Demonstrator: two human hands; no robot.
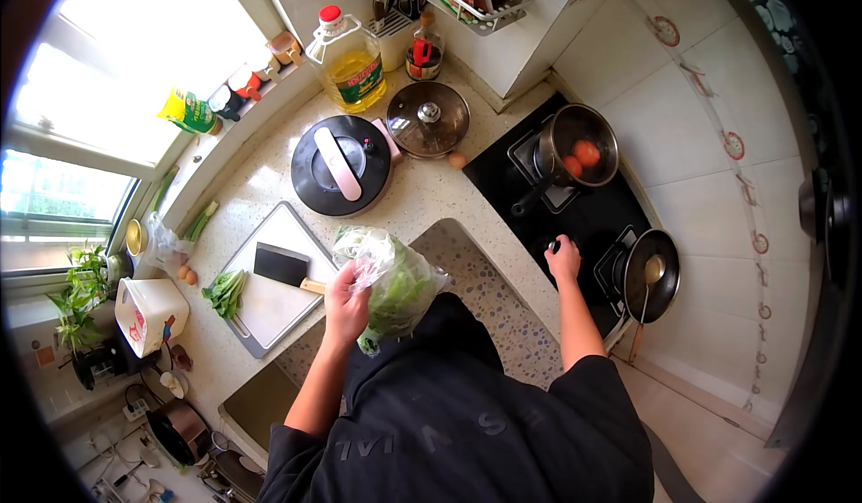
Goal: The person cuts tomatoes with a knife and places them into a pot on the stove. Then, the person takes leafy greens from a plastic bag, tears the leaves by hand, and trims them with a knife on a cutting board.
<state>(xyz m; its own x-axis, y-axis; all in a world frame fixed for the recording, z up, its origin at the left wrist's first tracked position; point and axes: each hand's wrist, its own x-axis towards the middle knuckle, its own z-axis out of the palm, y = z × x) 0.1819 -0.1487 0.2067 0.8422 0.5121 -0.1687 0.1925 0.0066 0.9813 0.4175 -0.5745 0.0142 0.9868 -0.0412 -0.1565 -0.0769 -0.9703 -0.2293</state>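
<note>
My left hand is closed on the gathered top of a clear plastic bag with green leafy vegetables inside. The bag hangs over the counter's front edge, close to my body. At the stove, my right hand has its fingers closed around a dark control knob. Beyond that hand, a saucepan on the back burner contains red tomatoes. Left of the bag lies a white cutting board, bearing a cleaver and some cut greens.
A frying pan with a ladle sits on the nearer burner. An electric cooker, glass lid, egg and oil bottle stand at the back. A white bin is at the left. The sink lies before me.
</note>
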